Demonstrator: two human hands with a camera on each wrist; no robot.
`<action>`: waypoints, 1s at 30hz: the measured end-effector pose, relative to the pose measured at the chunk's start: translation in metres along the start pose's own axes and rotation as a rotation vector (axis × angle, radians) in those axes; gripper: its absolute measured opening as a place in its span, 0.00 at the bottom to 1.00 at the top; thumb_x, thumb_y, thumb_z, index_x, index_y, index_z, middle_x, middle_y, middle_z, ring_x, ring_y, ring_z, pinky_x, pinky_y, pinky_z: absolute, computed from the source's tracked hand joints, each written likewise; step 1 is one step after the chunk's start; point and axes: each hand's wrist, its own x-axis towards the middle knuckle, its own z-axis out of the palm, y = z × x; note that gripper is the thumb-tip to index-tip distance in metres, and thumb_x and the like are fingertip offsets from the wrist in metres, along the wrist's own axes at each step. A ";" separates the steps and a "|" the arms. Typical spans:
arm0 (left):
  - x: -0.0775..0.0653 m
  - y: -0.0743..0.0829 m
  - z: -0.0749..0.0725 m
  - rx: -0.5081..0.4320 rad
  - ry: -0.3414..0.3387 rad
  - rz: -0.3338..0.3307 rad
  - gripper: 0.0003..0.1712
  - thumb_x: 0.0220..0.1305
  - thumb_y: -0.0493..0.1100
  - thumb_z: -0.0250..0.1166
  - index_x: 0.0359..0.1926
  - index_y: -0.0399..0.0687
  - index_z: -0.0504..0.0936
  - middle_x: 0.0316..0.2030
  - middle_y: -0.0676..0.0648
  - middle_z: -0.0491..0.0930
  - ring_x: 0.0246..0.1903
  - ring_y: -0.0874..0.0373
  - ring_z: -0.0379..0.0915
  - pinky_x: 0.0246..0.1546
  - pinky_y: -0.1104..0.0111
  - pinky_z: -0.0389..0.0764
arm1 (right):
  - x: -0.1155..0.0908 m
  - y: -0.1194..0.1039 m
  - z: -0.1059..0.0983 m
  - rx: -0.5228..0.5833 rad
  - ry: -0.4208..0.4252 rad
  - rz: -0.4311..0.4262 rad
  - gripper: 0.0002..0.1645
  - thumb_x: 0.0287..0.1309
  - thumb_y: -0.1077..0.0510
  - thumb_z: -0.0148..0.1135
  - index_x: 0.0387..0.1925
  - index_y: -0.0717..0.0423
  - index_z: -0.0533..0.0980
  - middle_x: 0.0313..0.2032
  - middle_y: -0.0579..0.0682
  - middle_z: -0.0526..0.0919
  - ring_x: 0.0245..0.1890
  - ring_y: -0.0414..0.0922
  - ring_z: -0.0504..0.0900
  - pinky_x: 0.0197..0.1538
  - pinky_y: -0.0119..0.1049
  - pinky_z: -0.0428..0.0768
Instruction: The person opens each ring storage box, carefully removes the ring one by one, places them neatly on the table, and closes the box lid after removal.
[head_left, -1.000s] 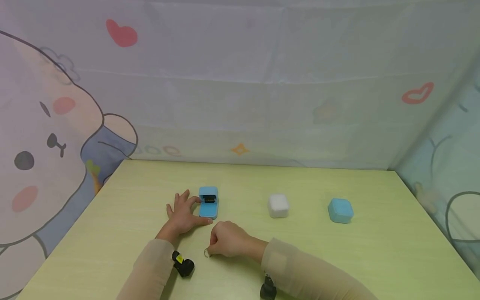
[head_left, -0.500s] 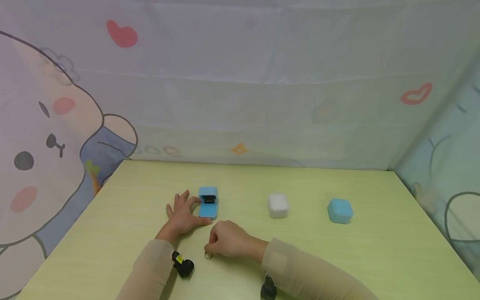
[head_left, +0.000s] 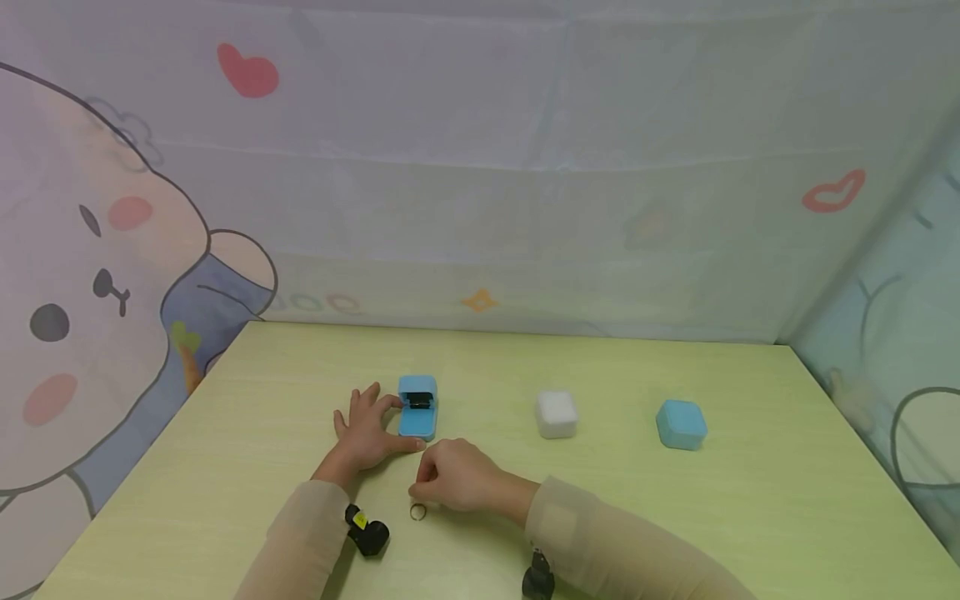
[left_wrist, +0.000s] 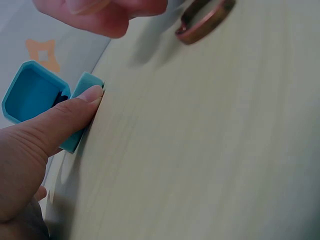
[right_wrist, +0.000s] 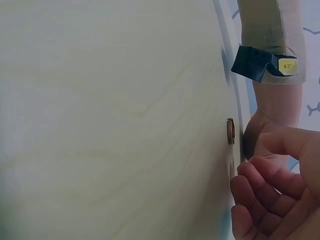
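A small open blue ring box [head_left: 417, 419] with a black insert stands on the table in the head view. My left hand [head_left: 367, 429] rests at its left side, fingers spread; the index fingertip touches the side and the thumb [left_wrist: 70, 115] lies along the front of the base. A thin metal ring [head_left: 417, 512] lies on the table just in front of my right hand [head_left: 459, 477]. That hand has its fingers curled, thumb and index together, with nothing visible between them. In the right wrist view the ring [right_wrist: 230, 131] is apart from the fingertips.
A white box [head_left: 557, 414] and another blue box [head_left: 681, 424], both closed, stand to the right on the table [head_left: 637, 508]. Black wrist cameras [head_left: 367, 532] are strapped to both sleeves. A printed cloth [head_left: 525, 183] hangs behind the table.
My right hand has let go of the ring, which now lies nearer the front edge than the fingertips. The left hand and the ring box have stayed in place.
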 end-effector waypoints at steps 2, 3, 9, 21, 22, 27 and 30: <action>0.000 0.000 0.000 0.002 0.000 0.001 0.39 0.46 0.60 0.73 0.55 0.45 0.72 0.72 0.32 0.41 0.70 0.30 0.23 0.60 0.31 0.25 | 0.000 0.000 -0.001 -0.002 0.007 -0.004 0.08 0.55 0.53 0.65 0.23 0.50 0.81 0.17 0.36 0.78 0.16 0.32 0.71 0.23 0.25 0.71; 0.000 0.000 0.001 0.002 0.001 0.001 0.39 0.46 0.60 0.73 0.55 0.45 0.72 0.72 0.32 0.41 0.70 0.30 0.23 0.60 0.31 0.25 | 0.000 0.000 -0.001 -0.002 0.011 -0.005 0.08 0.55 0.53 0.65 0.23 0.50 0.81 0.17 0.36 0.78 0.16 0.32 0.71 0.23 0.25 0.71; 0.000 0.000 0.000 0.000 0.004 0.004 0.39 0.46 0.59 0.73 0.55 0.45 0.72 0.72 0.31 0.41 0.70 0.30 0.24 0.60 0.31 0.26 | -0.001 0.000 -0.002 -0.006 0.033 -0.011 0.08 0.55 0.53 0.65 0.24 0.50 0.81 0.18 0.37 0.78 0.17 0.31 0.71 0.25 0.24 0.71; -0.001 0.001 0.000 -0.002 0.007 -0.003 0.39 0.45 0.59 0.74 0.54 0.45 0.72 0.72 0.32 0.42 0.70 0.30 0.24 0.60 0.31 0.25 | 0.001 0.001 -0.005 -0.014 0.072 -0.013 0.08 0.55 0.52 0.65 0.26 0.52 0.81 0.21 0.38 0.78 0.19 0.32 0.71 0.27 0.24 0.71; 0.000 0.001 0.001 0.001 0.007 -0.003 0.39 0.45 0.59 0.73 0.54 0.45 0.72 0.72 0.32 0.42 0.70 0.30 0.24 0.60 0.31 0.25 | 0.002 0.002 -0.006 -0.016 0.076 -0.013 0.08 0.55 0.52 0.65 0.26 0.52 0.81 0.21 0.38 0.78 0.20 0.31 0.71 0.28 0.24 0.71; 0.000 0.000 0.001 0.002 0.008 -0.006 0.39 0.45 0.60 0.74 0.54 0.46 0.72 0.72 0.32 0.42 0.70 0.30 0.24 0.60 0.31 0.25 | 0.005 0.006 -0.005 -0.004 0.089 -0.012 0.09 0.56 0.51 0.64 0.28 0.52 0.81 0.24 0.39 0.80 0.22 0.31 0.72 0.29 0.24 0.72; 0.000 0.000 0.001 0.007 0.008 -0.009 0.39 0.45 0.60 0.74 0.54 0.45 0.72 0.72 0.32 0.42 0.70 0.30 0.24 0.60 0.31 0.26 | 0.007 0.008 -0.005 0.013 0.094 -0.008 0.09 0.57 0.51 0.64 0.28 0.52 0.81 0.24 0.39 0.80 0.22 0.32 0.73 0.29 0.24 0.73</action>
